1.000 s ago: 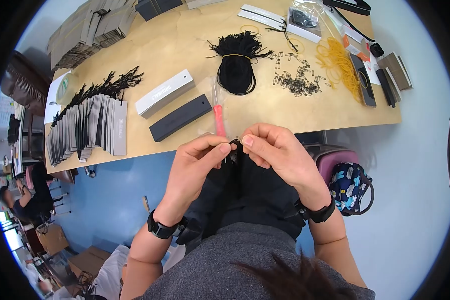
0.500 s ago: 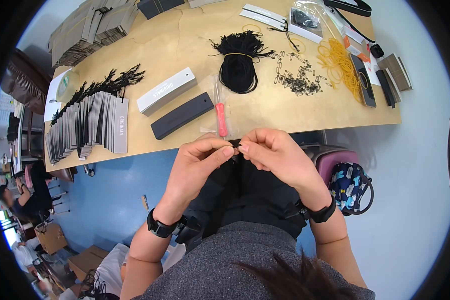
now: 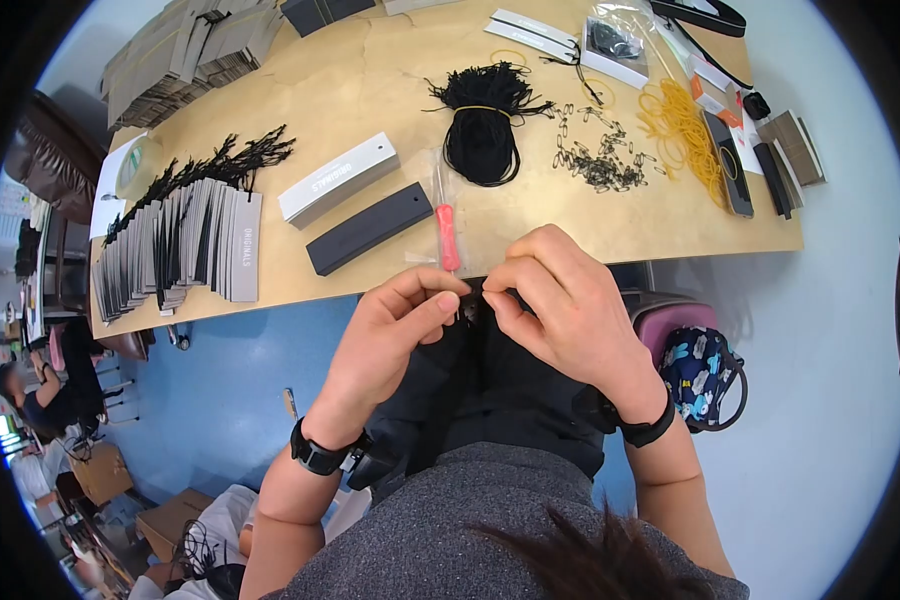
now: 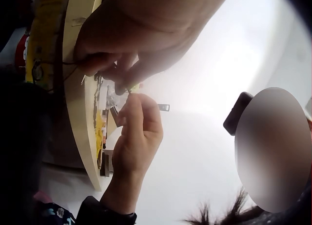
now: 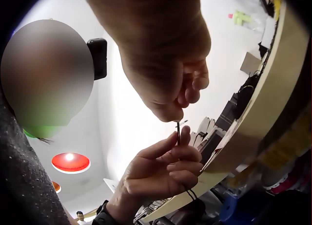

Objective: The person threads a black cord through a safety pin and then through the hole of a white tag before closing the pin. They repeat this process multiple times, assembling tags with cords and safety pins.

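Both hands meet just off the table's front edge, over the person's lap. Between thumb and forefinger my left hand (image 3: 402, 318) pinches a thin black cord (image 5: 178, 133), whose loose loop hangs below the palm in the right wrist view. My right hand (image 3: 567, 308) pinches the cord's upper end, its other fingers loosely curled. A small thin metallic bit sticks out sideways at those fingertips, too small to tell its kind. Close beyond the hands lies a red-handled tool (image 3: 447, 238) with a thin shaft, on clear plastic.
On the table (image 3: 570, 220) lie a banded bundle of black cords (image 3: 481, 145), scattered small dark pins (image 3: 602, 165), yellow rubber bands (image 3: 670, 125) and a phone (image 3: 727, 165). Corded grey tags (image 3: 195, 250) fan out at left, near a white block (image 3: 340, 180) and a black one (image 3: 370, 228).
The hands were together at the fingertips; now the right hand has turned and drawn slightly away to the right, its knuckles raised. The left hand keeps its pinch in nearly the same place.
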### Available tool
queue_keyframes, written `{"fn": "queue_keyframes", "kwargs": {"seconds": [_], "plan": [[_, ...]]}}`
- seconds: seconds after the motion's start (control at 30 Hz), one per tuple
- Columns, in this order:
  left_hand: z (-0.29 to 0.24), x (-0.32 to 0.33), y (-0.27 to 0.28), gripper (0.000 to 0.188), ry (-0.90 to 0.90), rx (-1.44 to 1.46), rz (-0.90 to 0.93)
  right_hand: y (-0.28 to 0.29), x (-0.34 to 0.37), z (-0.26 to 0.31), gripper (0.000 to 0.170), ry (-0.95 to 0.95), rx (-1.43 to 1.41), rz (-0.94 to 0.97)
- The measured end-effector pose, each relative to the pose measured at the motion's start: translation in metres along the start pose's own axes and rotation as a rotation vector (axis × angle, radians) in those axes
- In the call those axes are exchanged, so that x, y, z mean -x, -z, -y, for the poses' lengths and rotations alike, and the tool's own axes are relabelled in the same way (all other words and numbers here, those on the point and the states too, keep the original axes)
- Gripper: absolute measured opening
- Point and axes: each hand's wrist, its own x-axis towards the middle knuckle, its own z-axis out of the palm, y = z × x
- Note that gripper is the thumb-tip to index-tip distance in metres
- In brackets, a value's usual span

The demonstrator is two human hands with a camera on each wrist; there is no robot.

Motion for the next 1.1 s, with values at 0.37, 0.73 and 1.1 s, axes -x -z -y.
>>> {"fn": "queue_keyframes", "kwargs": {"seconds": [0.37,0.73,1.1], "plan": [[0.012,0.003,-0.012,0.014,-0.344,-0.075,-0.162,-0.022,0.011,0.012,0.018,-0.069,-0.035,-0.050],[0.002,0.003,-0.012,0.010,-0.535,-0.611,-0.149,0.001,0.010,0.021,0.014,-0.512,-0.498,0.100],[-0.007,0.010,-0.008,0.012,-0.086,-0.071,-0.017,-0.002,0.007,0.006,0.021,-0.069,-0.127,0.001]]}}
